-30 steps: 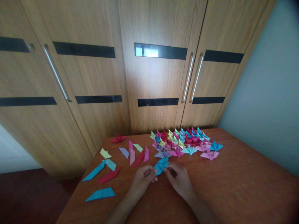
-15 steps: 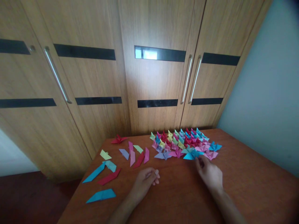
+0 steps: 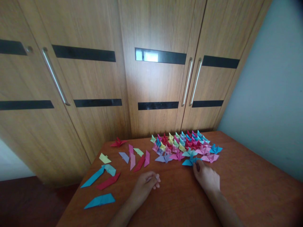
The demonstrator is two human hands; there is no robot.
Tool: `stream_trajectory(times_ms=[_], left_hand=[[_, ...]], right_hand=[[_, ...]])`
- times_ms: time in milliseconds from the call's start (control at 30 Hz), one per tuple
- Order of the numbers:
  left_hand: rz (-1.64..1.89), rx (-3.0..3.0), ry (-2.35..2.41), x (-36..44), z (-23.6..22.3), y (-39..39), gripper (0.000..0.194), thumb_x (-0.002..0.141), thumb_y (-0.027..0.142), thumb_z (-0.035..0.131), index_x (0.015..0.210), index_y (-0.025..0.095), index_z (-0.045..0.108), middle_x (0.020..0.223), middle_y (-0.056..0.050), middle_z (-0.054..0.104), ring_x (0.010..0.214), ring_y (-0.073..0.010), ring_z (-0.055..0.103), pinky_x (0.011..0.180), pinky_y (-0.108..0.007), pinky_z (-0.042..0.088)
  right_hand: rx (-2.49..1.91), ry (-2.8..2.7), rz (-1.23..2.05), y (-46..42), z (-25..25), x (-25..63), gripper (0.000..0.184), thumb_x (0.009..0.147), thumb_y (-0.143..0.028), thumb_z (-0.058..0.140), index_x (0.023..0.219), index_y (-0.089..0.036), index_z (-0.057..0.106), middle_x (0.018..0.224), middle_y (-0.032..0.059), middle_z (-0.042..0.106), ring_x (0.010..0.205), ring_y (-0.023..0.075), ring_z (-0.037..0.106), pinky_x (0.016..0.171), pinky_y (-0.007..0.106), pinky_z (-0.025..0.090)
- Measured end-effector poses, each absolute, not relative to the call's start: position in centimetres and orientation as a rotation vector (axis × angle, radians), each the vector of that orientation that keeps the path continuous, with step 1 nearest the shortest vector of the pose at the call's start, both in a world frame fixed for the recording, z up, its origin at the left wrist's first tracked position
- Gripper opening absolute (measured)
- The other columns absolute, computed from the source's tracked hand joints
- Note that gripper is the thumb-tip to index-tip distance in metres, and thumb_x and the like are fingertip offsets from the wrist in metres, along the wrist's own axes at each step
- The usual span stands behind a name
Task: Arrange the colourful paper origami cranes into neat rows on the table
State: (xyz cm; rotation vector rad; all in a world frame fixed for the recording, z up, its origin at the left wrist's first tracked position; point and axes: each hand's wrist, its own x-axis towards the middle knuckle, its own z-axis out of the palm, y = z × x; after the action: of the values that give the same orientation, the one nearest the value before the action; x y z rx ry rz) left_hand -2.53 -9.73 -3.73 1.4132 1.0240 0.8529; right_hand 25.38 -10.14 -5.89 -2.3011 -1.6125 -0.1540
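Between the fingertips of my right hand (image 3: 207,175) is the right part of a blue origami crane (image 3: 188,162), wings spread, at the front edge of the crane rows. The fingers cover part of it. Just behind it sits a light teal crane (image 3: 189,153), and a pink crane (image 3: 210,158) lies to the right. My left hand (image 3: 145,185) rests on the table with its fingers curled in, and nothing shows in them. Nearest to that hand are a red folded paper strip (image 3: 139,164) and a pink folded strip (image 3: 147,158).
Several rows of coloured cranes (image 3: 175,142) stand at the back of the wooden table (image 3: 170,201). Flat folded papers, such as a blue piece (image 3: 100,200), are scattered on the left. A red crane (image 3: 118,142) sits at the back left. Behind rises a wooden wardrobe (image 3: 153,85).
My right hand has shifted slightly left and toward me, drawing the blue crane away from the teal one behind it. My left hand stays curled in about the same place.
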Motion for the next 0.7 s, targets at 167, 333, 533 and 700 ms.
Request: stream_trajectory(times_ms=[167, 333, 533, 700], left_hand=[[0.853, 1.402, 1.022, -2.5, -4.0, -9.6, 0.036, 0.077, 0.049, 0.056, 0.069, 0.015, 0.064, 0.059, -0.002, 0.061, 0.054, -0.0121, 0.051, 0.054, -0.022, 0.036], [0.852, 1.400, 1.015, -2.5, -4.4, -9.4, 0.036, 0.077, 0.048, 0.056, 0.068, 0.015, 0.063, 0.059, -0.002, 0.061, 0.054, -0.0120, 0.051, 0.054, -0.022, 0.036], [0.853, 1.387, 1.008, -2.5, -4.6, -9.2, 0.035, 0.075, 0.049, 0.059, 0.067, 0.015, 0.063, 0.058, -0.001, 0.061, 0.052, -0.0119, 0.050, 0.053, -0.022, 0.036], [0.852, 1.402, 1.007, -2.6, -4.9, -9.0, 0.035, 0.076, 0.049, 0.058, 0.068, 0.015, 0.064, 0.058, -0.001, 0.062, 0.053, -0.0122, 0.051, 0.054, -0.022, 0.037]], right_hand=[[-2.322, -1.591, -0.114, -10.1, -5.8, 25.3, 0.022, 0.088, -0.039, 0.043, 0.087, -0.023, 0.058, 0.082, 0.0044, 0.067, 0.064, 0.0178, 0.063, 0.048, 0.023, 0.027], [-2.327, -1.604, -0.105, -10.2, -5.6, 25.3, 0.024, 0.089, -0.041, 0.040, 0.089, -0.024, 0.057, 0.083, 0.0040, 0.067, 0.065, 0.0197, 0.063, 0.048, 0.024, 0.027], [-2.329, -1.607, -0.087, -10.1, -5.7, 25.3, 0.025, 0.088, -0.042, 0.040, 0.087, -0.024, 0.058, 0.080, 0.0046, 0.067, 0.062, 0.0182, 0.062, 0.048, 0.023, 0.029], [-2.319, -1.597, -0.092, -10.1, -5.7, 25.4, 0.025, 0.088, -0.042, 0.040, 0.087, -0.025, 0.059, 0.080, 0.0042, 0.067, 0.061, 0.0180, 0.062, 0.048, 0.022, 0.029]])
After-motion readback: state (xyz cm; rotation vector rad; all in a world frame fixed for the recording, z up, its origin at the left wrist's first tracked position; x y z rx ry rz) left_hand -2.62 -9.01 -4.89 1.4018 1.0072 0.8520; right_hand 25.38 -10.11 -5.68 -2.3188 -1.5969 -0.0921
